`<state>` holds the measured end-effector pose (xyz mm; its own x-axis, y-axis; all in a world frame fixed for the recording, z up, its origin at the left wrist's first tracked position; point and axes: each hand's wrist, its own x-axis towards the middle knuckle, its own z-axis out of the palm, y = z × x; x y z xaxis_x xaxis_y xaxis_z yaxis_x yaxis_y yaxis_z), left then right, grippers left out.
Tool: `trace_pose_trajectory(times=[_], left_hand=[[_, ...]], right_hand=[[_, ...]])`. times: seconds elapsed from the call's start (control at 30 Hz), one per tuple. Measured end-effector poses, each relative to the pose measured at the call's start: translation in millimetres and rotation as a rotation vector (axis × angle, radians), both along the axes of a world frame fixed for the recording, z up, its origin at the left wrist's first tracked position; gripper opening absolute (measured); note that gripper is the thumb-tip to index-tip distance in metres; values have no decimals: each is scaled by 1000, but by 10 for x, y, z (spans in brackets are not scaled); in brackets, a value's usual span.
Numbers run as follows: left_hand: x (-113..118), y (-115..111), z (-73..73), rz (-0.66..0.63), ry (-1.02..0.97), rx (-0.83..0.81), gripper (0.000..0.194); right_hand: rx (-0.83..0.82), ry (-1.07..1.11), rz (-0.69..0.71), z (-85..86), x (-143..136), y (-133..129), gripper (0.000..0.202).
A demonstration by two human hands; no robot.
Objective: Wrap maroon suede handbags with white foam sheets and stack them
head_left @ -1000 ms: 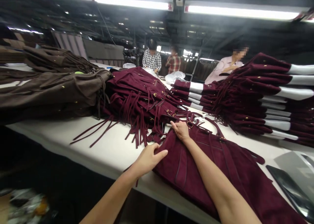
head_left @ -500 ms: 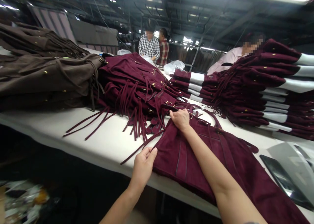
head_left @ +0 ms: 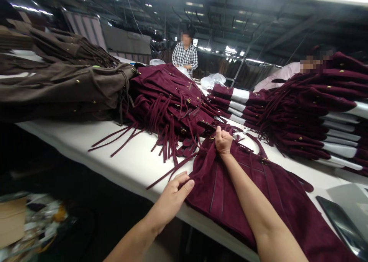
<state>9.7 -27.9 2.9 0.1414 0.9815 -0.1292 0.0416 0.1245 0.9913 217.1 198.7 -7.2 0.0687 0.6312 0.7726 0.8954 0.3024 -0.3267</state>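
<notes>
A burgundy suede-like handbag (head_left: 238,193) lies across the front of the table, its strap and buckles along the far side. My right hand (head_left: 224,140) is closed in a fist on its upper left part, beside a gold ring; the cloth there is bunched. Lower down, my left hand (head_left: 175,191) holds the bag's left side edge, thumb over the near face and the other fingers partly hidden. Just beyond lies a pile of burgundy fringed bags (head_left: 169,97), its tassels hanging towards me.
Brown bags (head_left: 66,87) are heaped at left. Burgundy bags with white wraps (head_left: 310,120) are stacked at right. A dark phone-like device (head_left: 340,223) rests on the white table (head_left: 120,151). A person in a checked shirt (head_left: 185,57) stands behind; another person's pink sleeve (head_left: 276,76) shows at right.
My right hand has tightened into a fist, gathering the bag's upper left cloth. My left hand's thumb and fingers have spread slightly at the edge. The view has shifted left.
</notes>
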Motion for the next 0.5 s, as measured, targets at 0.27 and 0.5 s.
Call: trace_pose_trajectory(times=[0.27, 0.5], left_hand=[[-138, 52, 129, -99, -272, -202, 39], [-151, 16, 153, -80, -308, -258, 42]], right_hand=[[154, 324, 106, 349, 130, -178, 61], [111, 198, 152, 331, 91, -184, 59]])
